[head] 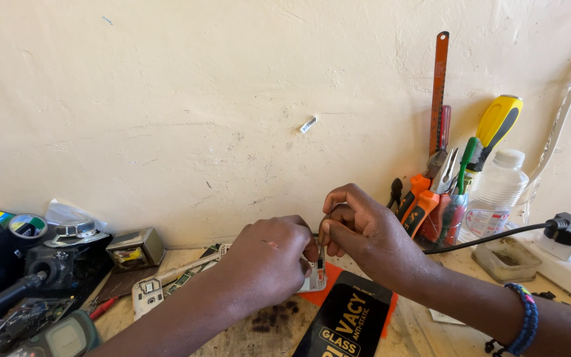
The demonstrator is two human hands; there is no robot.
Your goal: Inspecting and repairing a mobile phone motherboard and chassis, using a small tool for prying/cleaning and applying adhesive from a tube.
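Note:
My left hand [269, 258] is closed around a small white phone part [316, 276], of which only a lower edge shows under my fingers. My right hand [358, 228] meets it from the right, fingers pinched on a thin dark tool [322, 235] that points down at the part. Both hands hover just above the wooden bench [259, 330], close to the wall. A black cable [484, 239] runs from behind my right hand to the right. A beaded bracelet [527, 317] circles my right wrist.
A black glass-protector packet [345, 320] lies on an orange sheet under my hands. A red tool cup [447, 218] with pliers, screwdrivers and a saw blade stands at the wall, beside a clear plastic bottle [500, 192]. Phone frames [148, 291], a multimeter [61, 337] and a metal box [135, 248] sit left.

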